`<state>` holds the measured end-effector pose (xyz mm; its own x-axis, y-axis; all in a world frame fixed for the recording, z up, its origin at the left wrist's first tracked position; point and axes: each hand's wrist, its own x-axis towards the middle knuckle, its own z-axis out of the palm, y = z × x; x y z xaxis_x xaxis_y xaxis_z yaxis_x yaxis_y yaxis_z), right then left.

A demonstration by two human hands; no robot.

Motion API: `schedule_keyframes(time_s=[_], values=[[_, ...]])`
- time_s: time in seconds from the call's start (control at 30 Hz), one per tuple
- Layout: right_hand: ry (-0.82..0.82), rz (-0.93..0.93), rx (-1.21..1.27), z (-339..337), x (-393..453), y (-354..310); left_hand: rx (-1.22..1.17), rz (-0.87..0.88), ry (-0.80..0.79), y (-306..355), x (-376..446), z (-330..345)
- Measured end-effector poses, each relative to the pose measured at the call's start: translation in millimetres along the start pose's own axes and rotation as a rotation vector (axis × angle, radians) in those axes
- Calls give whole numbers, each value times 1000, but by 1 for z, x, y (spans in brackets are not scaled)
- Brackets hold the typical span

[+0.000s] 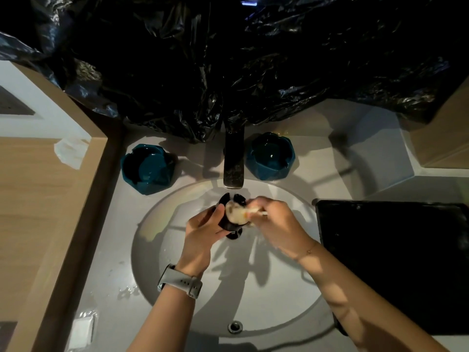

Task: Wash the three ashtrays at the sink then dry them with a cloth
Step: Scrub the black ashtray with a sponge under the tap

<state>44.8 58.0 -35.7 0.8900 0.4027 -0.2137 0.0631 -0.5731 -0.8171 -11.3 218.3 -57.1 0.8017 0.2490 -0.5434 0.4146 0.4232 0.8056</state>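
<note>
Over the round white sink basin (177,283), just below the dark tap (233,161), my left hand (203,232) grips a dark ashtray (232,224) tilted on its side. My right hand (276,224) pinches a pale, soapy sponge (238,212) pressed into the ashtray's hollow. Two more teal ashtrays stand on the counter behind the basin: one (147,168) left of the tap, one (270,156) right of it, its inside glistening. I see no drying cloth that I can make out.
A black tray (396,262) lies on the counter right of the basin. Black plastic sheeting (228,59) hangs behind the tap. A wooden ledge (50,199) runs along the left, with a small white packet (82,329) on the wet counter near it.
</note>
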Motion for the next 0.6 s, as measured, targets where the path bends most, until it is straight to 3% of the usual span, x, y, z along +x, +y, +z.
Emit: schedule_keyframes(time_s=[0.17,0.27,0.4,0.53,0.6], values=[[227,265,505,-5,-8,0,-28,-7,-52,7,-3,-5],[221,283,729,3,-5,4,-62,-24,-48,8,-6,0],[46,290,589,24,-5,3,-1,31,-58,2,-9,5],[258,431,508,38,10,-3,120,147,19,-8,-10,9],[347,398,550,43,15,-2,142,193,84,-10,-9,11]])
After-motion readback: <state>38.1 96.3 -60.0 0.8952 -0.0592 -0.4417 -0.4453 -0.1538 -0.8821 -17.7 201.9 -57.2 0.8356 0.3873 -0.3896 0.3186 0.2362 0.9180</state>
